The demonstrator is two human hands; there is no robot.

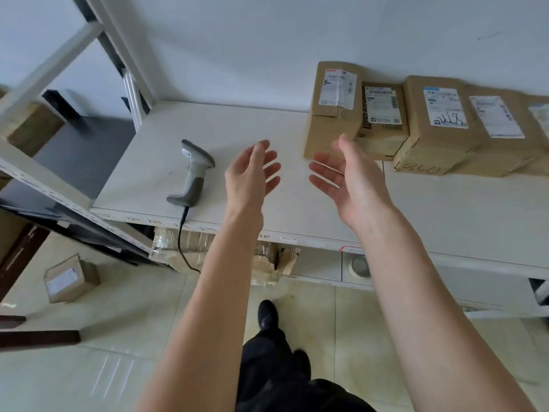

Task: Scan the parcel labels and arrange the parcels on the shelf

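Above the white flat shelf board (267,120), the left hand (249,176) and right hand (347,176) are held spread, palms facing, nothing grasped. On that board, brown cardboard parcels with white labels (416,120) are lined along its back right; a grey corded handheld scanner (193,173) lies at its left.

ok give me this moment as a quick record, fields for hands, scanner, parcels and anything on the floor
left hand: open, palm inward, holds nothing, above the shelf
right hand: open, palm facing the left hand, holds nothing
barcode scanner: lying on the white shelf, left of both hands, cable hanging over the front edge
parcels on shelf: brown parcels in a row against the wall, labels facing up
nearest parcel: leftmost in the row, just beyond the right hand
floor: one small labelled box at left
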